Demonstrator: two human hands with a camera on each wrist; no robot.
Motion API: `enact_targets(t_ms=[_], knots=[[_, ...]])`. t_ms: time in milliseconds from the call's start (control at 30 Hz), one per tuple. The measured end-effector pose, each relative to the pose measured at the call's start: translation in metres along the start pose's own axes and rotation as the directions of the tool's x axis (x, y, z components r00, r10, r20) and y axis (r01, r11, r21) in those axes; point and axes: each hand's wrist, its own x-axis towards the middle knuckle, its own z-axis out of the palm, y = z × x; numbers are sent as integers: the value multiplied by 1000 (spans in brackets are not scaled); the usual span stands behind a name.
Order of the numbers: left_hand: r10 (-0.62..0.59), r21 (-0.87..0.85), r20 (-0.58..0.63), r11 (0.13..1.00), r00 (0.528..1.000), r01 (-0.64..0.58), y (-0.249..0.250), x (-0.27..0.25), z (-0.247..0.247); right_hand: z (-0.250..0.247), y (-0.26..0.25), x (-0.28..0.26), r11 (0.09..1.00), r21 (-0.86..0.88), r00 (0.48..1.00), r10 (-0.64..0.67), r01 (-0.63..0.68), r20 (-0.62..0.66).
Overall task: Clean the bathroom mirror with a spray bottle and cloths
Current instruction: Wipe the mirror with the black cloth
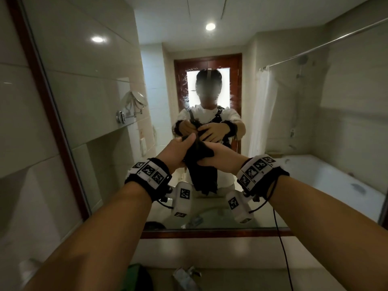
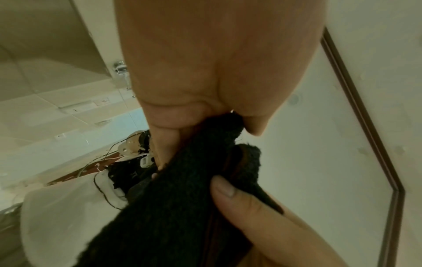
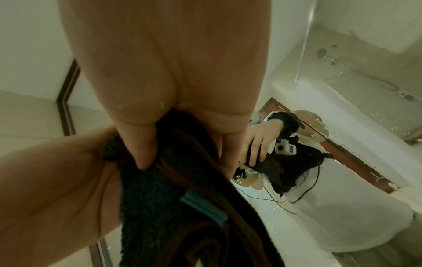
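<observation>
Both hands are up at chest height, left hand (image 1: 178, 151) and right hand (image 1: 218, 157) each clamped on the dark cloth (image 1: 200, 164), its long end dangling straight down between them. The mirror (image 1: 294, 122) stands dead ahead, just beyond the knuckles. Droplets seem to speckle its centre, though that's blurry.

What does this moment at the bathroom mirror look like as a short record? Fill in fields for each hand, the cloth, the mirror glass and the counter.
left hand: left hand grips the upper part of the dark cloth
right hand: right hand also has a grip on the cloth, beside the left
cloth: bunched between both hands, lower end hanging free, held in front of the mirror, not touching it
mirror glass: droplets speckle its middle
counter: green object at the bottom edge; spray bottle cannot be identified
</observation>
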Motion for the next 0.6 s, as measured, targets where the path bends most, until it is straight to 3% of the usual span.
enact_targets(t_ms=[100,267,400,600], knots=[[-23,-89,22,996,1000,25,2,-2,2,-4,-4,-3,981,176,995,91,-85,-27],[-13,-70,-38,998,999,10,3,-6,-1,-10,4,-6,855,479,958,272,-198,-90],[13,37,-84,999,996,-10,7,-9,-5,-22,16,-9,864,448,920,342,-228,-190],[33,98,-86,995,996,-25,8,-6,3,-26,16,-8,871,394,901,390,-293,-192]])
